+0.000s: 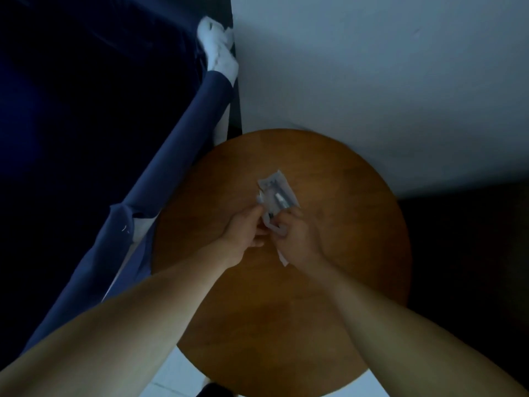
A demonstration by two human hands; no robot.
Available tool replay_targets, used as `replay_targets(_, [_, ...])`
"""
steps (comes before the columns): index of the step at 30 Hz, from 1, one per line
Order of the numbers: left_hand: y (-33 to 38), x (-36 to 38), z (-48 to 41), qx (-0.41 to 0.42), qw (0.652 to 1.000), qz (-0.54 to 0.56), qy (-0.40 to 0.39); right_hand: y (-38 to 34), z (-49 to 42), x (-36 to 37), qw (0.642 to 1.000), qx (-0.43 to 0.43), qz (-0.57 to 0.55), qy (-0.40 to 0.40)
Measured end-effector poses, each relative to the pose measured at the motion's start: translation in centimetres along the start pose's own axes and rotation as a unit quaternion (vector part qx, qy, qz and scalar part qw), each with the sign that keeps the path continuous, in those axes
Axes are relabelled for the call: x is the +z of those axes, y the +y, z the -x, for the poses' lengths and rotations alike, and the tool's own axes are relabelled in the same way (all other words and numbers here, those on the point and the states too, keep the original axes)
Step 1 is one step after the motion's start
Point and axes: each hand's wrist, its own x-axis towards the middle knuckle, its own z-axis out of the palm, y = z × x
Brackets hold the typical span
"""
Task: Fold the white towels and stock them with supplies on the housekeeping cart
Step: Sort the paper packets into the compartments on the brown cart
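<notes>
Forearms, both bare, reach forward from the near edge and meet over the middle of a round wooden table (pixel 343 253). The left hand (pixel 246 230) comes in from the near left, knuckles up and fingers curled under, pinching the near left edge of a small clear plastic packet (pixel 277 193). The right hand (pixel 297 236) comes in from the near right. Its fingers are curled round the packet's near end, and a white corner of it pokes out beneath the wrist.

The packet is held between the two hands just above the tabletop, and most of it stands out beyond the fingertips on the far side. A few small pale and grey items show through the plastic. Any print on it is too blurred and dim to read.

Pale floor tile (pixel 174 376) shows below the table's near left edge. A dark blue cloth bag (pixel 171 156) runs along the left, its padded rim just beside the table. A crumpled white towel (pixel 217 50) hangs over the bag's far corner, well apart from the hands. A plain pale wall (pixel 372 81) stands behind the table.
</notes>
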Motion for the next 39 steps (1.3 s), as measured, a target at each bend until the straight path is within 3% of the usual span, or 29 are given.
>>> replay_targets(3, [0.2, -0.2, -0.1, -0.013, 0.998, 0.065, 0.004, 0.2, 0.5, -0.3, 0.997, -0.056, -0.060, 0.007])
replay_targets(7, [-0.3, -0.4, -0.5, -0.023, 0.995, 0.091, 0.017, 1.0, 1.1, -0.3, 0.989, -0.091, -0.104, -0.048])
replay_targets(10, [-1.2, -0.5, -0.9, -0.030, 0.995, 0.075, 0.054, 1.3, 0.4, -0.4, 0.989, -0.048, -0.142, 0.006])
replay_targets(13, [-1.8, -0.9, -0.9, -0.042, 0.996, 0.052, 0.063, 2.1, -1.9, -0.6, 0.994, 0.007, -0.057, 0.092])
replay_targets(16, [-2.2, -1.5, -0.9, -0.047, 0.993, 0.065, 0.082, 3.6, -4.0, -0.7, 0.989, 0.123, 0.074, 0.046])
replay_targets(19, [-2.3, -1.9, -0.8, -0.050, 0.992, 0.080, 0.084, 4.3, -4.8, -0.3, 0.979, 0.172, 0.108, -0.020])
replay_targets(24, [-2.0, -1.9, 0.2, -0.050, 0.996, 0.022, 0.073, 4.3, -4.6, 0.8, 0.973, 0.225, -0.023, -0.055])
replay_targets(27, [-1.2, -1.4, 1.0, -0.041, 0.995, 0.003, 0.087, 4.2, -3.6, 0.2, 0.972, 0.208, -0.061, -0.088])
replay_targets(33, [2.7, -0.4, 5.2, 0.018, 0.991, -0.013, 0.134, 1.4, -0.8, -3.2, 0.970, 0.177, -0.169, 0.009])
replay_targets(39, [8.5, 0.3, 11.8, 0.107, 0.977, -0.060, 0.174, -4.5, 1.0, -8.4, 0.963, 0.108, -0.247, 0.026])
